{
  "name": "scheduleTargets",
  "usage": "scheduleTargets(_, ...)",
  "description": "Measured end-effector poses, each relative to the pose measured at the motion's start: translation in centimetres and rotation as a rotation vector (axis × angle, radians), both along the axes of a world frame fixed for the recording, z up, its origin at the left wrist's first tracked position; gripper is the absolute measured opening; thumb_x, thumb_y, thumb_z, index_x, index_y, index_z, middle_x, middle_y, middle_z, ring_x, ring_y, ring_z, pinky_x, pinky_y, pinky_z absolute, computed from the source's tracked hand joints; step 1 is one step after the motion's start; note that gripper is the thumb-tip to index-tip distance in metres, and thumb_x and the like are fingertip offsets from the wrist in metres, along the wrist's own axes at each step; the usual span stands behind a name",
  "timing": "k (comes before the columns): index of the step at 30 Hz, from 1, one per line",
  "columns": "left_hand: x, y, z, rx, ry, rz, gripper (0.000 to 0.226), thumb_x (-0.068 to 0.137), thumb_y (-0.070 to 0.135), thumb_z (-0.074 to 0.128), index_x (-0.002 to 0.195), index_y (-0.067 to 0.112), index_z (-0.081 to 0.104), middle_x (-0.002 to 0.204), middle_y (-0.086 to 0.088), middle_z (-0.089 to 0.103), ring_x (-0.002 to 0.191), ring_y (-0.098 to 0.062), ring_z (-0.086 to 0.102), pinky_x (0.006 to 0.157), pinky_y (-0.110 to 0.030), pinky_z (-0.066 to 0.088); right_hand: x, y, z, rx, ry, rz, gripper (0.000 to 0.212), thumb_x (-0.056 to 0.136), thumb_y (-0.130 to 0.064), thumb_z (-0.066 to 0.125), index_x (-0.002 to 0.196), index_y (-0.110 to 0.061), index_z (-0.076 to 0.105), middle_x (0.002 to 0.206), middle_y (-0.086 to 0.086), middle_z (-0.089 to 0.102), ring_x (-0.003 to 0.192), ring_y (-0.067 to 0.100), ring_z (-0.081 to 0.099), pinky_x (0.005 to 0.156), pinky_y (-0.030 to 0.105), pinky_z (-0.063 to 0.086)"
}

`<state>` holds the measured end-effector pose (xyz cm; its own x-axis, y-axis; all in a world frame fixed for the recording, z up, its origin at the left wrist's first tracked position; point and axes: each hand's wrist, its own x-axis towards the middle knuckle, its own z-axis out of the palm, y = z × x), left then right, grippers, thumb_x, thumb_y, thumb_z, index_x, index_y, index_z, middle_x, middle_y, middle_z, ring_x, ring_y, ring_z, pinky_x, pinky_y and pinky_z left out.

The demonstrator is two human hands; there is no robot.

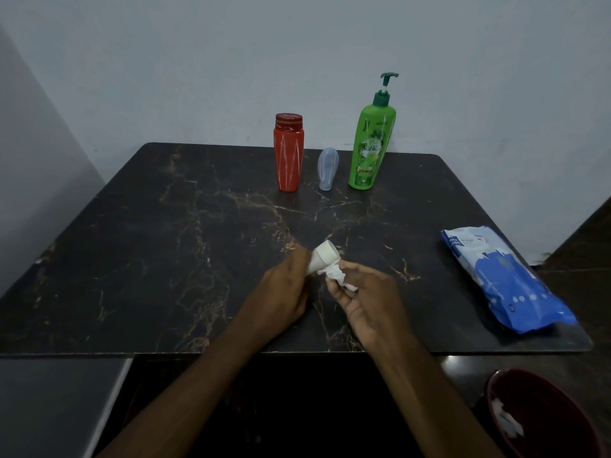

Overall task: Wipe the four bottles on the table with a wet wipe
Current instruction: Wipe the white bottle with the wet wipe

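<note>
My left hand [284, 292] grips a small white bottle [322, 257], tilted with its flat end pointing up and away from me. A crumpled white wet wipe [337, 276] is pinched in my right hand [367, 299] and pressed against the bottle's side. At the back of the dark marble table [165, 242] a red bottle [288, 152] stands upright. A small grey-blue bottle [327, 168] stands to its right, and a tall green pump bottle [372, 143] stands further right.
A blue and white pack of wet wipes [506, 279] lies near the table's right edge. A dark red bin [542, 414] holding used white wipes sits on the floor at the lower right. A grey surface [49, 401] lies below the table's left front.
</note>
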<state>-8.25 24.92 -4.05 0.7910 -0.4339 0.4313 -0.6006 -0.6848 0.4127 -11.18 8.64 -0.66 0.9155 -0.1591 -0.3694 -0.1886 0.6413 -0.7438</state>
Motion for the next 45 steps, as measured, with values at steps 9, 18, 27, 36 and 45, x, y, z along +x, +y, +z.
scheduleTargets(9,0.4,0.5,0.4,-0.227,0.041,-0.031,0.018,0.102,0.026,0.057,0.113,0.014,0.048,0.093,0.002,0.063,0.075,-0.013,0.058,0.065,-0.028,0.046,-0.9,-1.3,0.2,-0.093,-0.168,0.144,0.017,0.090,-0.002,0.063,0.088,-0.006,0.079,0.092,0.015,0.075,0.076,0.015,0.069,0.064,0.021,0.055)
scheduleTargets(18,0.8,0.4,0.9,-0.325,0.014,-0.046,0.014,0.099,0.021,0.060,0.107,0.010,0.060,0.093,0.009,0.055,0.083,0.001,0.051,0.072,-0.012,0.037,0.4,-6.1,3.1,-0.999,-0.515,0.191,0.016,0.081,-0.009,0.076,0.094,-0.020,0.077,0.093,-0.002,0.076,0.085,0.012,0.071,0.075,0.023,0.057)
scheduleTargets(27,0.7,0.6,0.8,-0.293,0.020,-0.096,0.022,0.097,0.016,0.061,0.115,0.003,0.064,0.102,-0.007,0.064,0.088,-0.022,0.058,0.076,-0.033,0.047,2.5,-5.5,4.6,-1.463,-0.648,0.396,0.014,0.080,-0.012,0.075,0.086,-0.024,0.076,0.086,-0.009,0.071,0.078,0.003,0.065,0.073,0.020,0.051)
scheduleTargets(36,1.1,0.9,0.2,-0.284,0.019,-0.107,0.018,0.097,0.012,0.065,0.113,0.006,0.063,0.102,-0.004,0.064,0.088,-0.022,0.059,0.075,-0.040,0.050,3.2,-5.5,4.8,-1.397,-0.642,0.470,0.030,0.078,-0.007,0.075,0.076,-0.037,0.071,0.079,-0.014,0.073,0.074,-0.001,0.067,0.067,0.010,0.050)
scheduleTargets(45,1.2,0.7,0.1,-0.288,0.000,-0.126,0.020,0.097,0.018,0.063,0.115,0.009,0.063,0.101,-0.001,0.064,0.086,-0.017,0.058,0.074,-0.030,0.048,3.9,-6.1,4.1,-1.295,-0.663,0.486,0.015,0.078,-0.011,0.078,0.081,-0.025,0.074,0.093,-0.012,0.070,0.088,0.002,0.065,0.076,0.013,0.049)
